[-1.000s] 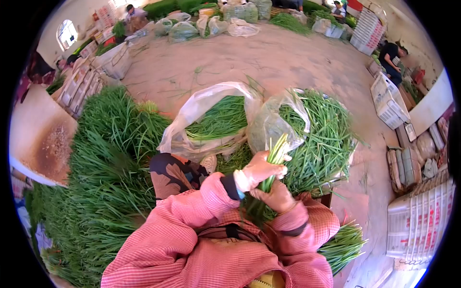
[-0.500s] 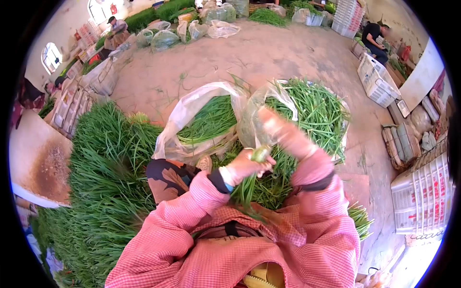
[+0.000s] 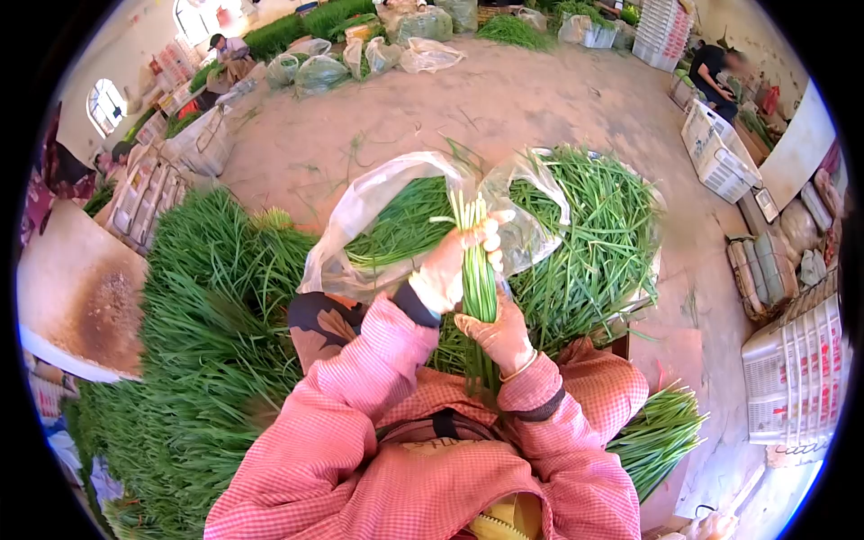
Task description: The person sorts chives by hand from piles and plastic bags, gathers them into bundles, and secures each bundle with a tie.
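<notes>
green and pale at its cut ends, the bunch (image 3: 478,290) is lying between the two hands, white tips pointing forward; it is probably weighing little, its stems being fairly stiff and its leaves soft and easily bruised (slippery too, if damp), so the stems are likely offering the safest hold; the left hand (image 3: 444,268) is gripping high, fingers curling snugly round just below the tips; the right hand (image 3: 505,335) is gripping lower, thumb crossing the front, other fingers partly hiding; a clear bag (image 3: 533,255) is sitting just beyond.
</notes>
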Demonstrator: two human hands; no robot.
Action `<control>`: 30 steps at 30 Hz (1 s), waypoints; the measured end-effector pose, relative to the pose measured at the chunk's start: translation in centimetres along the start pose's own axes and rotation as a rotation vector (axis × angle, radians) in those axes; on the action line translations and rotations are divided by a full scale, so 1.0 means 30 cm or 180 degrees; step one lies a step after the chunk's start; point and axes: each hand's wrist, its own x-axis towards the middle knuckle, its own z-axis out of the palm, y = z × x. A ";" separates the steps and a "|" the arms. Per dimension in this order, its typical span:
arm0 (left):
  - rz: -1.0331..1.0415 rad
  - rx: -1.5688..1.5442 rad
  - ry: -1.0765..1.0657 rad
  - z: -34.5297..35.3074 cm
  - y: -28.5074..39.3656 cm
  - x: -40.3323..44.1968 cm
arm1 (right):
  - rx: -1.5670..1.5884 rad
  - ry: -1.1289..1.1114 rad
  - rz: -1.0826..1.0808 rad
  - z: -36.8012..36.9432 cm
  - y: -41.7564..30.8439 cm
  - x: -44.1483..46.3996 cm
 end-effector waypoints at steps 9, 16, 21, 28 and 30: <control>0.1723 0.1253 0.0333 0.118 0.417 0.016 | -0.4441 -0.2887 0.1781 -0.216 0.203 -0.171; 0.1428 0.2149 -0.0196 0.293 0.199 0.014 | -0.1721 0.1236 -0.1544 -0.214 -0.337 -0.029; 0.0533 0.0274 -0.1543 0.387 0.195 -0.020 | -0.1212 0.0447 -0.1579 -0.029 -0.406 0.009; 0.0240 0.0487 -0.2498 0.727 -0.095 0.181 | -0.1047 0.1420 -0.1297 -0.307 -0.513 -0.388; 0.0532 0.0865 -0.1780 0.801 -0.256 0.212 | 0.0056 0.1781 -0.0154 -0.441 -0.495 -0.603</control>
